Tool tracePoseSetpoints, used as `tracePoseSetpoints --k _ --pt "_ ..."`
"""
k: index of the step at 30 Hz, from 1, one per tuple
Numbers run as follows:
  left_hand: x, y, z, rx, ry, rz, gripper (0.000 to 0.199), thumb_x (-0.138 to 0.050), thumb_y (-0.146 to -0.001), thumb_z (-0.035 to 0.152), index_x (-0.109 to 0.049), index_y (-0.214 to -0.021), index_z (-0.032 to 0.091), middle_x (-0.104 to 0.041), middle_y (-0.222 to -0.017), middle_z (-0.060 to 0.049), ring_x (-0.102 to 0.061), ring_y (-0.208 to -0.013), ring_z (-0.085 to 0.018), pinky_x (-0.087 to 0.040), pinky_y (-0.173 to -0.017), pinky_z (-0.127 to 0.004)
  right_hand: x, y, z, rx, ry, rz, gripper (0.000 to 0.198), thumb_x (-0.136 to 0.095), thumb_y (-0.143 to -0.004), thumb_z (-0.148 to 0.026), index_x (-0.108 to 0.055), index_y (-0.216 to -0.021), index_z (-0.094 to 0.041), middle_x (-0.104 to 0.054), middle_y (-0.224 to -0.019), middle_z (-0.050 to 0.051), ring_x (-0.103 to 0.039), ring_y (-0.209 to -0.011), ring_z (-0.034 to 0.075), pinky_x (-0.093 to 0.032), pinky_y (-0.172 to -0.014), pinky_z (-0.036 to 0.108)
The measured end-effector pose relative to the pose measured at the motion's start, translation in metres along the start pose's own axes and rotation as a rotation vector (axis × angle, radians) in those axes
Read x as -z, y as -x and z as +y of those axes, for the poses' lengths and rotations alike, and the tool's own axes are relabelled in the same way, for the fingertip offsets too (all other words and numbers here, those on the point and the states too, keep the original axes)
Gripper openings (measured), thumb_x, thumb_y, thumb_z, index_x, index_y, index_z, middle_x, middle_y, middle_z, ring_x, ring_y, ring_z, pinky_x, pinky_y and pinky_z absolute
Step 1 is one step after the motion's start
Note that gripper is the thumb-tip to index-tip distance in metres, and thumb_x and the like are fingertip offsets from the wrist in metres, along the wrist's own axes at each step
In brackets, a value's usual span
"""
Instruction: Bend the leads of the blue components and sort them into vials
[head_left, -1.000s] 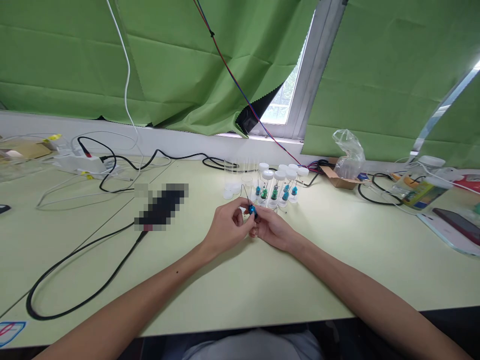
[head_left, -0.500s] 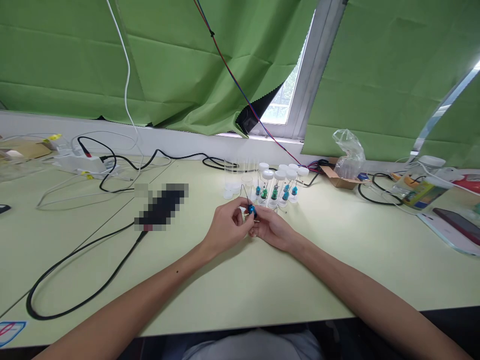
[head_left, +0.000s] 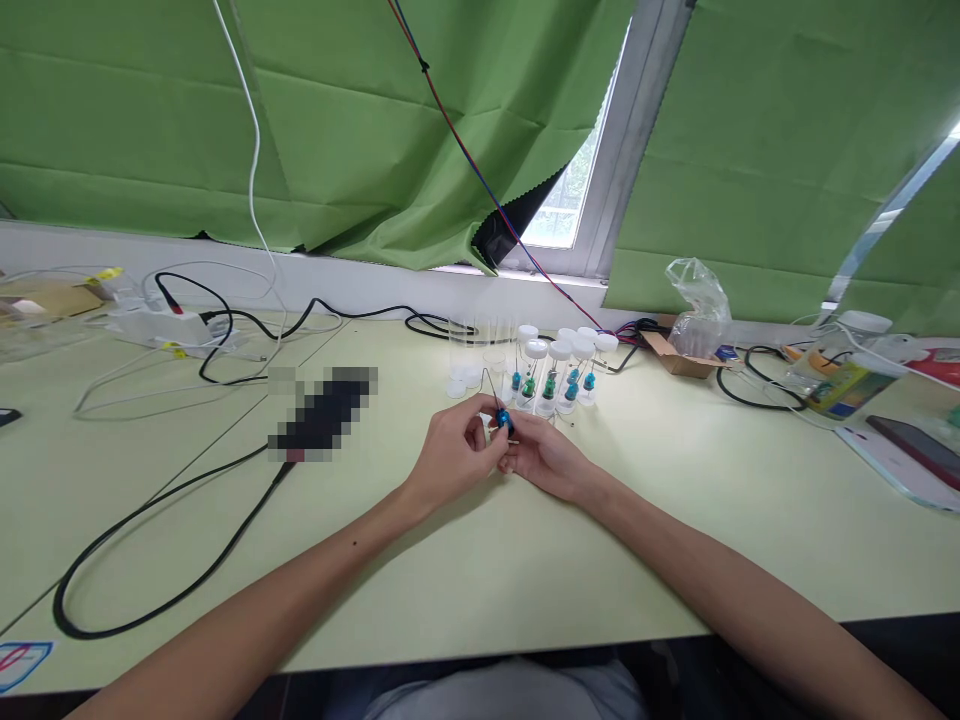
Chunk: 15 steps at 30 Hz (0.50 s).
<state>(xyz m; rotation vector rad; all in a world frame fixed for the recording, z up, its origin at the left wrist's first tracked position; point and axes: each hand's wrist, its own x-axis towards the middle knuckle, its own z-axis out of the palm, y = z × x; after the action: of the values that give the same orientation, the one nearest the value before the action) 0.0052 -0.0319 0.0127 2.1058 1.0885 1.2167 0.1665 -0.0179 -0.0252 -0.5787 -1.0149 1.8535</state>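
Between my fingertips is a small shiny blue piece with a thin, bent dark wire rising from it; its exact kind cannot be made out. My left hand pinches it from the left, thumb and forefinger closed. My right hand is closed around it from the right, with its fingertips partly hidden. Just beyond my hands, several clear tubes with white caps stand upright, holding similar blue and green pieces with wires. Clear tubes without caps stand left of them, beside loose white caps.
A dark pixelated object with a looping black cable lies to the left. At the back left is a white power strip. On the right are a small cardboard box, a bottle with a yellow-green label and a phone.
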Motion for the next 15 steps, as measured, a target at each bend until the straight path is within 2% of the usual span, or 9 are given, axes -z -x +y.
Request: tracePoseSetpoints --k 15 --pt "-0.0001 -0.0004 -0.0014 -0.010 -0.005 0.001 0.015 -0.060 -0.081 0.023 -0.063 -0.095 0.018 -0.052 -0.054 0.008 -0.046 -0.047 -0.007 -0.042 -0.052 -0.020 -0.0005 -0.0001 0.0003 -0.003 0.000 -0.004 0.021 -0.066 -0.090 -0.036 -0.066 -0.096 -0.016 -0.062 -0.078 0.002 -0.057 -0.062 0.013 -0.045 -0.060 0.027"
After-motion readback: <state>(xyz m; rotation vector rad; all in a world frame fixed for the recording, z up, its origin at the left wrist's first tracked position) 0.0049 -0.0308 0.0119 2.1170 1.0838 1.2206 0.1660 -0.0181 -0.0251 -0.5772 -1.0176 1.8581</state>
